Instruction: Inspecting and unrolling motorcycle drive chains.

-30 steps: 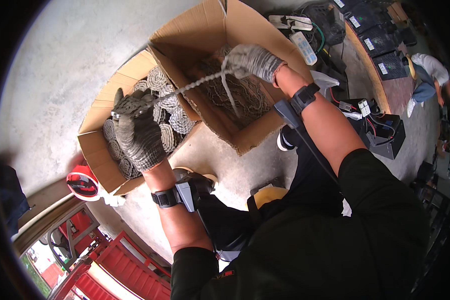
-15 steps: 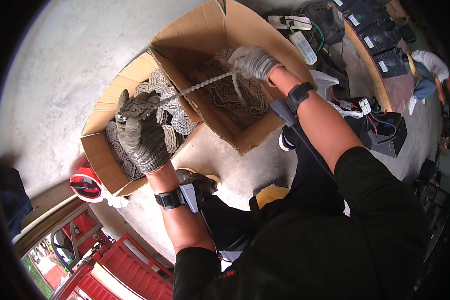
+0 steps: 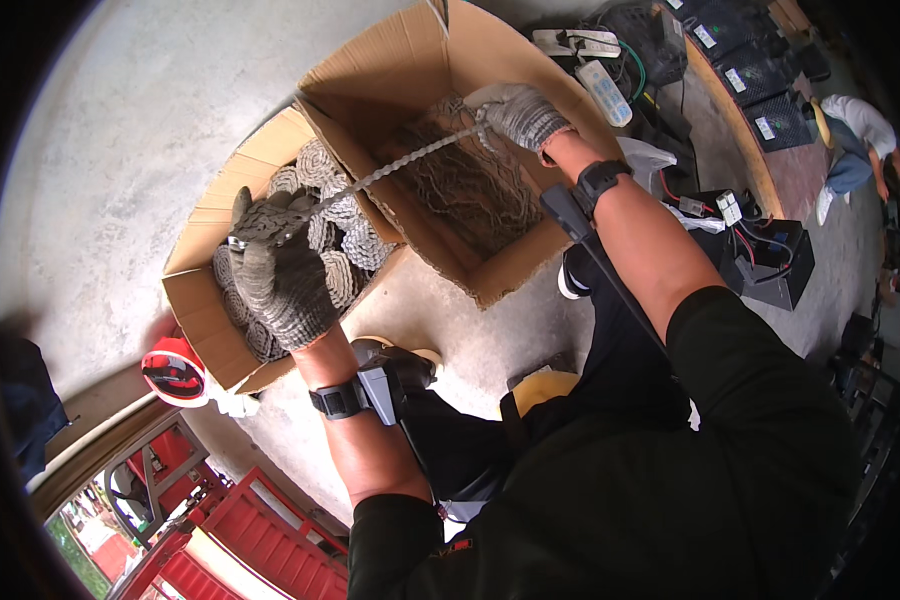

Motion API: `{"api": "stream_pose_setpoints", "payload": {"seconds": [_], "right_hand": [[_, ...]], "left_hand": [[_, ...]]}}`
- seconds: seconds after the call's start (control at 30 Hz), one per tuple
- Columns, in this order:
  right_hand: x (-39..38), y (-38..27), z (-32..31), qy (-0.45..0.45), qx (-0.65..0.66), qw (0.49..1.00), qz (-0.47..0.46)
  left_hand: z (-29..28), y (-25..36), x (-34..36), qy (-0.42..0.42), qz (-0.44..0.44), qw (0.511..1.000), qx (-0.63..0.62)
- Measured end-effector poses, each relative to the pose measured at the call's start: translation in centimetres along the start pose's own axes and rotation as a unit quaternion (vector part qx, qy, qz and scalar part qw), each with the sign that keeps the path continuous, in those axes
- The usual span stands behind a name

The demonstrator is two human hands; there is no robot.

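A metal roller chain (image 3: pixel 402 161) is stretched taut between my two gloved hands. My left hand (image 3: pixel 278 265), in a dirty grey knit glove, is closed on a bunched part of the chain above the left cardboard box (image 3: pixel 202 225). Coiled chains (image 3: pixel 342 278) lie packed in that box. My right hand (image 3: pixel 522 118), also gloved, grips the other part of the chain over the right cardboard box (image 3: pixel 375 65). Loose, tangled chains (image 3: pixel 470 200) fill the bottom of this second box.
A red and white roll (image 3: pixel 175 372) lies by the left box. White power strips (image 3: pixel 604 92) sit beyond the right box. A black battery-like box with wires (image 3: pixel 778 268) stands on the right. A person (image 3: pixel 855 145) bends at far right. Red metal machinery (image 3: pixel 270 540) is at lower left.
My right hand has shifted slightly right and up, drawing the chain straighter. The end that hung below it no longer dangles as plainly. My left hand stays nearly in place.
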State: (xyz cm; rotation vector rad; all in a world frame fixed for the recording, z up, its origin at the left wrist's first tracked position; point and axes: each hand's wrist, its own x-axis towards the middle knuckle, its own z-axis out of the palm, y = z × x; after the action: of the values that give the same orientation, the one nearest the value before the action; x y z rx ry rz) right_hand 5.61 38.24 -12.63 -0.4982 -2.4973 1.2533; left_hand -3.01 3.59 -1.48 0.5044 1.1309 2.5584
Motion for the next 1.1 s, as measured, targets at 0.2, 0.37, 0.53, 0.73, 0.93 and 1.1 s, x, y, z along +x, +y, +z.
{"api": "stream_pose_setpoints", "payload": {"seconds": [0.2, 0.37, 0.53, 0.73, 0.93, 1.1], "right_hand": [[-0.1, -2.5, -0.8, -0.214, -0.15, 0.964, -0.039], [-0.3, -2.8, -1.3, -0.207, -0.179, 0.961, -0.039], [-0.1, -2.9, -1.6, -0.07, 0.315, 0.907, 0.271], [0.2, -1.4, -1.6, 0.013, 0.356, 0.862, 0.36], [0.2, -1.8, -2.0, 0.055, 0.325, 0.871, 0.364], [1.1, -0.4, -1.7, 0.08, 0.36, 0.844, 0.39]], "left_hand": [[-2.3, 0.8, 0.3, 0.038, -0.013, 0.999, -0.006], [-2.4, 0.9, 0.3, 0.005, -0.006, 1.0, 0.002], [-2.5, 1.4, 0.5, 0.043, 0.021, 0.999, -0.016], [-1.9, 1.1, 0.2, 0.044, 0.017, 0.999, -0.019], [-1.9, 1.6, 0.1, 0.063, 0.017, 0.998, 0.0], [0.0, 3.3, 0.0, 0.074, 0.039, 0.996, 0.004]]}}
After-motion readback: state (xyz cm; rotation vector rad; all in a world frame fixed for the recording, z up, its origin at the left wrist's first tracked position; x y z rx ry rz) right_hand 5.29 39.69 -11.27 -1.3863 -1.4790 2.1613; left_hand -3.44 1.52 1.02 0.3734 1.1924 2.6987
